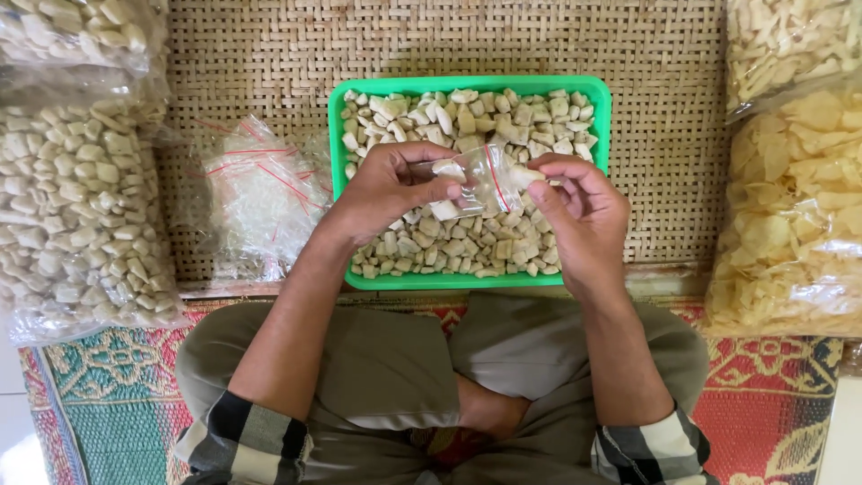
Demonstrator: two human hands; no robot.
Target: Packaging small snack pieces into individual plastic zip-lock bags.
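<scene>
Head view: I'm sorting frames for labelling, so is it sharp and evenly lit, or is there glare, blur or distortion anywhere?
Head view: soft, even light, with only faint shadows under the left hand and right hand; both hands and the green tray are sharp; glare whitens the small clear bag they hold and the large bags of crackers at the right edge; little distortion shows.

Woven mat [664, 108], chip bags [790, 216], rug [108, 395]
</scene>
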